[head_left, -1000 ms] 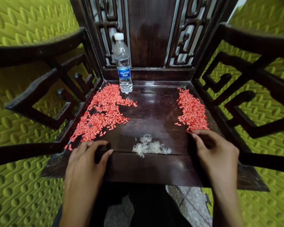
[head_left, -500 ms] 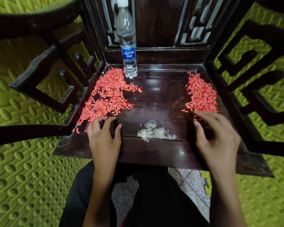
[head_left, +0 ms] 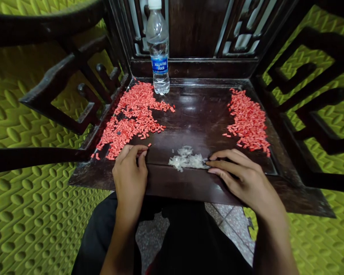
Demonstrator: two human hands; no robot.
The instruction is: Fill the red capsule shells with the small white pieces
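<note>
My left hand is closed in a pinch near the left pile, with a small red tube piece at the tips of its thumb and forefinger. My right hand reaches in from the right, fingers drawn together at the edge of a small heap of translucent whitish pieces. Its fingertips pinch at one of these pieces, partly hidden by the fingers. Behind my left hand spreads a large pile of red tube pieces. A narrower pile of the same red pieces lies behind my right hand.
A clear water bottle with a blue label stands at the back, beside the left pile. Everything rests on a dark wooden chair seat, bounded by a backrest and carved armrests. Green textured matting lies around it.
My right hand has moved left from the right red pile to the translucent heap, its fingers closing. My left thumb and forefinger have come together, with a red piece now at their tips.
</note>
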